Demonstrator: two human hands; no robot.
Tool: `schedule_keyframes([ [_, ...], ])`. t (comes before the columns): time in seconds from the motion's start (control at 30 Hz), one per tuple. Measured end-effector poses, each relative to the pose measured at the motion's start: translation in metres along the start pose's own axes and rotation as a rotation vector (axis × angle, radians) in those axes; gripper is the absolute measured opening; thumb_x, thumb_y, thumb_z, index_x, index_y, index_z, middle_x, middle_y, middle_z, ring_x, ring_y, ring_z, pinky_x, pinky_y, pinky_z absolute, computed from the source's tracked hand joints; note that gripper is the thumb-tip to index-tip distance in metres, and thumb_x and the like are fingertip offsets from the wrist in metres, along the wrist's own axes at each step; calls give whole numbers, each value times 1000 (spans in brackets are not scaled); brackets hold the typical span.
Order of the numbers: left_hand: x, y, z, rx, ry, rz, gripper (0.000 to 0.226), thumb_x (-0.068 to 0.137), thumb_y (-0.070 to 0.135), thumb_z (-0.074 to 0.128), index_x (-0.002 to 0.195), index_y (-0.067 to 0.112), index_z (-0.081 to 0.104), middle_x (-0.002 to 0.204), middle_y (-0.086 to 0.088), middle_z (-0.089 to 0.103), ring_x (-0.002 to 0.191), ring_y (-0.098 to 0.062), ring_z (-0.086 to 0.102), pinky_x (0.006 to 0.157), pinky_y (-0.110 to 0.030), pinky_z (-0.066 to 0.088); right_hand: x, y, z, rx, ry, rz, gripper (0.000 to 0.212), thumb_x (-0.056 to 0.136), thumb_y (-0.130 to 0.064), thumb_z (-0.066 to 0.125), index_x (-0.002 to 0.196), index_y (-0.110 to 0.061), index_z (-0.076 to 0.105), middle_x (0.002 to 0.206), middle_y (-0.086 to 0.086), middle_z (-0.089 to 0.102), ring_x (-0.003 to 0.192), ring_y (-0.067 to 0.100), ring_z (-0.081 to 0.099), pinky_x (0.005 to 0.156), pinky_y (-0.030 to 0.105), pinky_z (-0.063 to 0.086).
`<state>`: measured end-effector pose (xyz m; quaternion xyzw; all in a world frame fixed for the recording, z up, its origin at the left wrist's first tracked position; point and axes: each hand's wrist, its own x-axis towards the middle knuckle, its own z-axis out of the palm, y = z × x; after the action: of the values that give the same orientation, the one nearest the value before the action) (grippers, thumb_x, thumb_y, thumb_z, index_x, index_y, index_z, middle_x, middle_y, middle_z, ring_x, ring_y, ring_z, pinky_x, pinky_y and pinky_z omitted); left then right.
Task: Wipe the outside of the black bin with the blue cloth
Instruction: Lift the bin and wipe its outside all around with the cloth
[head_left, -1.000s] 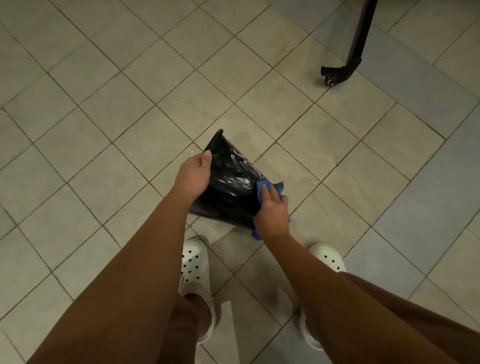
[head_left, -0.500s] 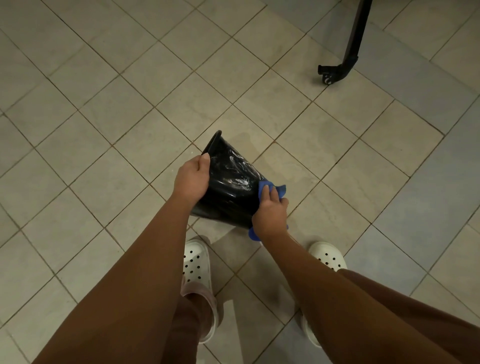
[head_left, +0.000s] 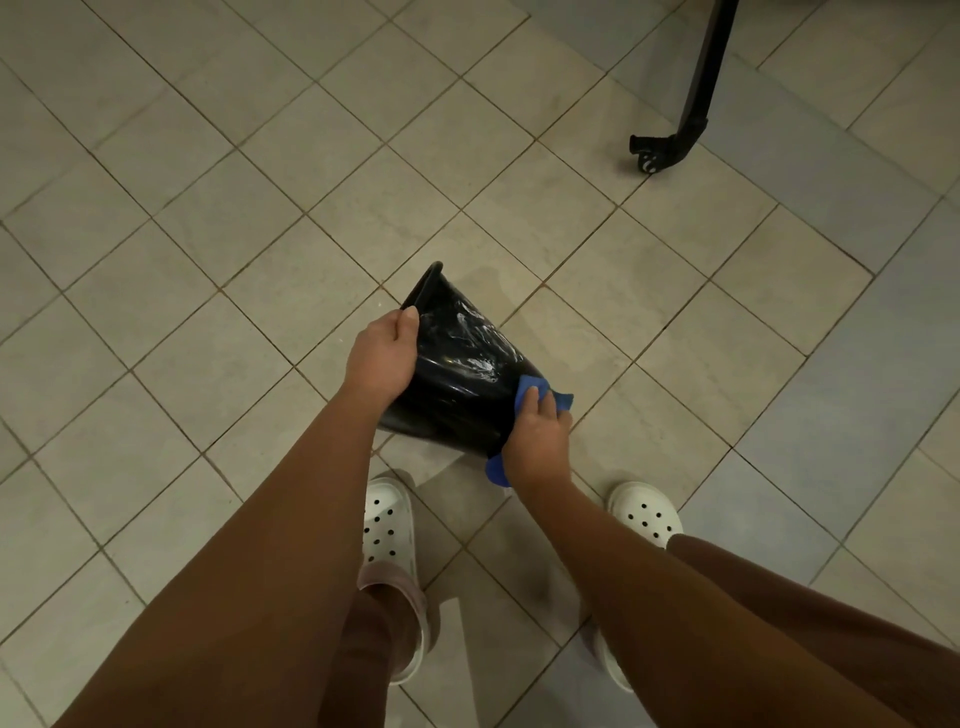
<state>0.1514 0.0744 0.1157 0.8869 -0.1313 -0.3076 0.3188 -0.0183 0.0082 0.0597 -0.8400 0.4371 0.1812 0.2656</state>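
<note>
Right hand (head_left: 537, 447) slid cloth (head_left: 532, 387) along bin (head_left: 457, 384) edge.

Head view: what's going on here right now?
A person stands on a tiled floor in white clogs, wiping a black bin that they hold tilted in front of their feet. The left hand grips one side of the bin. The right hand holds a blue cloth against the bin's outer wall on the opposite side. Shiny streaks show on the bin's upper face. A black wheeled leg stands apart, further off.
</note>
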Motion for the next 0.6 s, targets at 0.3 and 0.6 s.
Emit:
schedule_keyframes([
  [0.3,-2,-5,-3,-82,-7,-46,44,104,43,32,107,11,63,105,-11,65,101,-27,61,96,-47,48,13,13,-3,100,70,-295,75,82,3,54,147,-15,22,154,7,20,129,31,29,109,34,28],
  [0.6,3,-1,-3,-23,-51,4,43,105,41,32,106,11,62,105,-12,66,103,-28,61,97,-46,48,13,18,6,109,154,-320,71,71,8,63,138,-5,41,143,17,40,118,41,43,102,43,40],
])
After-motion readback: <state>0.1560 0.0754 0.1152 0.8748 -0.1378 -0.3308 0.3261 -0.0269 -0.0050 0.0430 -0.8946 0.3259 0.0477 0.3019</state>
